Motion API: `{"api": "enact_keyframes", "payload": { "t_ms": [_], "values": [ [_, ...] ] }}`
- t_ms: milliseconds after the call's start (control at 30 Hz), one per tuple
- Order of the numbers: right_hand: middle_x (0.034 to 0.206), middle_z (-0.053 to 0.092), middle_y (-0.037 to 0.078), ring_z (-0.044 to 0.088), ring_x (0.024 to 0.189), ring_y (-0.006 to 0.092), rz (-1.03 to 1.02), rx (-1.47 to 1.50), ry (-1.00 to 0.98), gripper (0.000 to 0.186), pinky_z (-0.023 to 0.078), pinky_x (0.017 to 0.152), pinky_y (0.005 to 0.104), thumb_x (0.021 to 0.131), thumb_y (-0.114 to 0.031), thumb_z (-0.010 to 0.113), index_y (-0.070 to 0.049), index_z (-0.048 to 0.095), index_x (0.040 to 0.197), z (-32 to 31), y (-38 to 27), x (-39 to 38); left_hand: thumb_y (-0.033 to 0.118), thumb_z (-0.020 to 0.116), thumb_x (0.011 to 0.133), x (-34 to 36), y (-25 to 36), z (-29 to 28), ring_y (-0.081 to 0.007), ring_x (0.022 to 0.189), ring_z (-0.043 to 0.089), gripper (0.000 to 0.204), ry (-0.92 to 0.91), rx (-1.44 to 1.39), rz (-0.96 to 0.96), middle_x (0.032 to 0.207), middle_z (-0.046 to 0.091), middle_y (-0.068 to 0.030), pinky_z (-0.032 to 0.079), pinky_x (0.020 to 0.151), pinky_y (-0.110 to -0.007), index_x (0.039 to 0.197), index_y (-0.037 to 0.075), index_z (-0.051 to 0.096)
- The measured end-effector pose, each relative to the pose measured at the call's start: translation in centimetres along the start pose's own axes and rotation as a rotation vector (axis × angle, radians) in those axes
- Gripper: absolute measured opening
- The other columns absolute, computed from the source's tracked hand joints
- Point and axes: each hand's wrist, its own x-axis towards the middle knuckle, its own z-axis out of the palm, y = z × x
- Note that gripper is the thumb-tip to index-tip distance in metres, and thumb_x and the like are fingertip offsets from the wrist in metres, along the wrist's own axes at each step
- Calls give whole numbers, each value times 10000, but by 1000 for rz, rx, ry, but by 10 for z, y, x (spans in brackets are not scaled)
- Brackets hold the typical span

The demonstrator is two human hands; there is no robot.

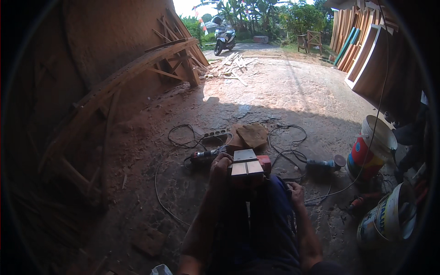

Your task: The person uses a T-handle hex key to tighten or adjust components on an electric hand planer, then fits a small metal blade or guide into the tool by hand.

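Rough concrete floor (284, 85), half shaded; a red planer (255, 169) lies sole-up at your knees (277, 187), your left hand (221, 162) grasping its left side, your right hand (297, 193) nearby, its hold unclear. Likely heavyish, rigid, smooth-soled: you'd best grip the body, off the crosswise gap.

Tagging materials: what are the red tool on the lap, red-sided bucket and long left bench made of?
Red tool: plates probably smooth metal, by their crisp pale faces; red body perhaps plastic. Bucket: likely smooth plastic, by its thin rim and coloured wall. Bench: wood, seemingly unpainted, by its brown beams.
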Motion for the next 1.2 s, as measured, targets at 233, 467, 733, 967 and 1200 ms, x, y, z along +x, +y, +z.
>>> {"api": "enact_keyframes", "payload": {
  "t_ms": [233,467,733,967,1200],
  "values": [
    [866,703,39,625,814,98,-338,160,-78,190,495,729,269,946,-158,642,14,717,972,36,-213,-2,105,522,816,2,-2,-5,-101,715,511,118,-32,-2,-105,788,564,-14,438,675,-249,865,43,610],
    [766,672,47,613,698,92,-184,462,-235,190,480,632,252,896,-155,672,34,695,907,60,-217,8,111,532,828,2,-2,-6,-107,742,536,135,1,38,-113,828,577,-32,460,681,-259,915,33,601],
    [778,701,71,627,675,86,-174,540,-294,130,502,613,242,881,-94,672,32,702,870,56,-218,12,109,534,821,3,3,-3,-127,782,552,185,-14,49,-172,866,587,-60,477,721,-282,972,14,582],
    [784,709,79,636,680,92,-168,550,-249,121,512,619,248,877,-77,667,39,704,874,60,-227,1,115,546,809,10,-2,-11,-125,789,544,182,-39,93,-172,865,583,-51,460,723,-273,956,13,582],
    [792,712,81,636,680,90,-175,599,-236,116,515,620,250,885,-65,662,43,701,874,62,-227,-1,99,556,804,11,-2,-10,-111,775,523,174,-38,53,-195,846,555,-30,449,709,-263,954,11,560]
  ]
}}
